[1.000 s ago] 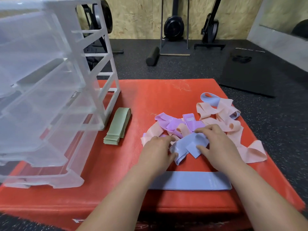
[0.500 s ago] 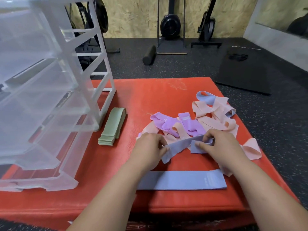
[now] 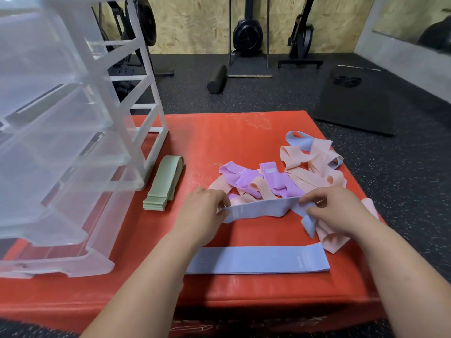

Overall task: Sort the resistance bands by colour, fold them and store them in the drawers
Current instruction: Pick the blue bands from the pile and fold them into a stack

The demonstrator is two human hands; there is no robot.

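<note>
Head view: clear plastic drawer unit (image 3: 61, 142) stands on the L side of the red mat (image 3: 219, 132). A folded stack of green bands (image 3: 163, 184) lies just beside the unit's front R corner. Mid-R of the mat is a tangle of purple bands (image 3: 244, 176) and peach bands (image 3: 310, 176), w/ a far blue band (image 3: 299, 140) poking out at the back end. A flat blue band (image 3: 256, 261) lies near the mat's front edge, its L end partly covered by the L forearm. On the dark floor beyond: a foam roller (image 3: 217, 79), a black floor mat (image 3: 353, 106) and gym gear by the wood wall.

Left hand (image 3: 202, 211) has its fingers curled, pinching the L end of the held blue band (image 3: 258, 208). Right hand (image 3: 334, 211) pinches the R end btwn thumb and fingers. A loose fold of this band hangs below the R hand, over a peach band. The band spans btwn both hands, in front of the tangle, hiding its near edge, and apart from the flat one.
</note>
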